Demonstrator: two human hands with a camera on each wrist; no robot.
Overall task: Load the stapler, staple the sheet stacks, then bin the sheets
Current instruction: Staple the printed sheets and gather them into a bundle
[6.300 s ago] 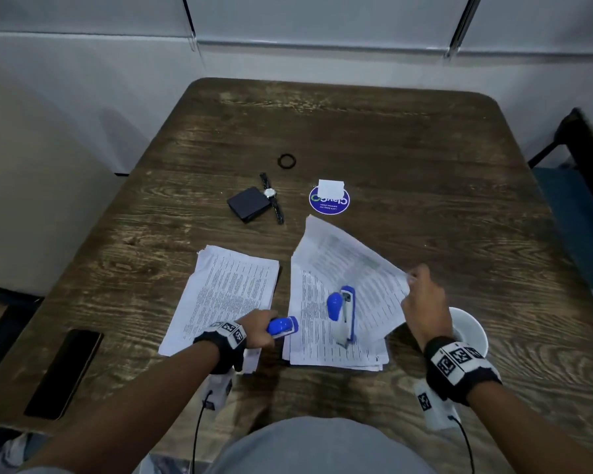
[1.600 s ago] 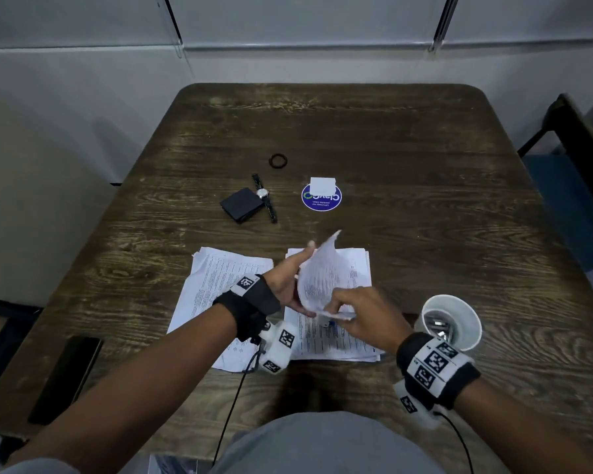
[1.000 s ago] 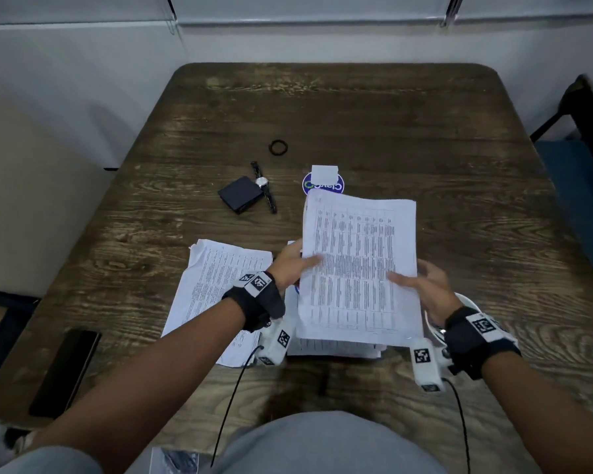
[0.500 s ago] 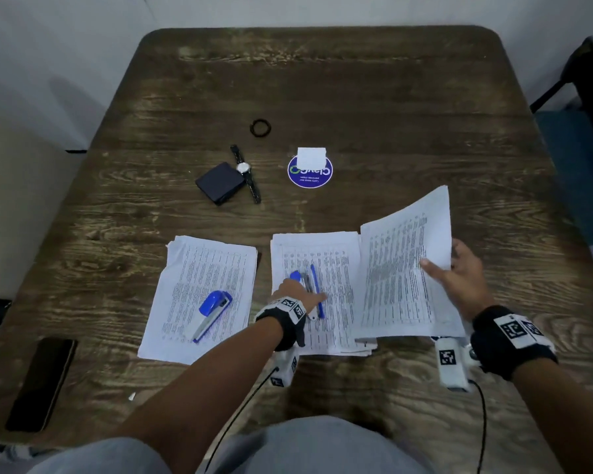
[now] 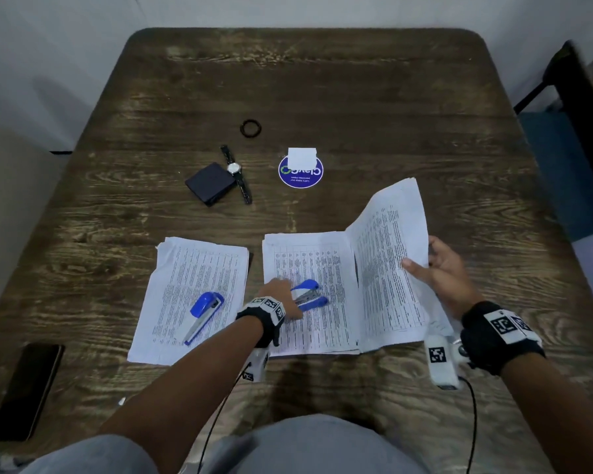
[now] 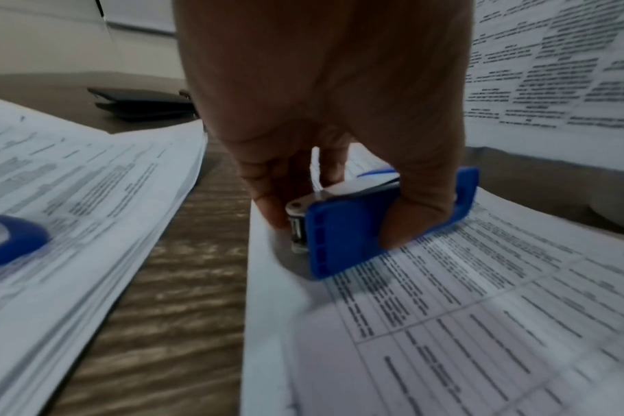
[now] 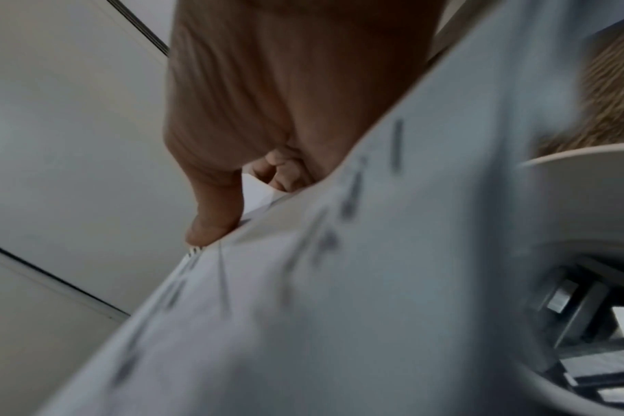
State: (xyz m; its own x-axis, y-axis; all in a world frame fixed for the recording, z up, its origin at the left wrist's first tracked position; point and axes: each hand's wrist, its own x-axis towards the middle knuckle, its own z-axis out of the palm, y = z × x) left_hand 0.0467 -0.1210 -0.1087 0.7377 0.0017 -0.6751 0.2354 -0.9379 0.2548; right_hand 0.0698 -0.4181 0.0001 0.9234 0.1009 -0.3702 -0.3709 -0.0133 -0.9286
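The left hand is curled around a blue stapler that lies on the middle stack of sheets, near the front edge of the worktop. In the left wrist view the thumb presses the stapler's blue side while the other fingers close on its far side, so this grip is shut around the stapler; its metal end points back toward the wrist.

The right hand holds a raised bundle of printed sheets, tilted up off the right part of the middle stack. The thumb lies on the printed face and the fingers curl behind the paper, pinching its edge.

A second blue stapler lies untouched on the left stack of sheets, just beside the middle stack. A white cup stands under the raised sheets near the right wrist.

Farther back on the worktop lie a dark wallet, a wristwatch, a black ring and a round blue sticker. A phone lies near the front left corner.
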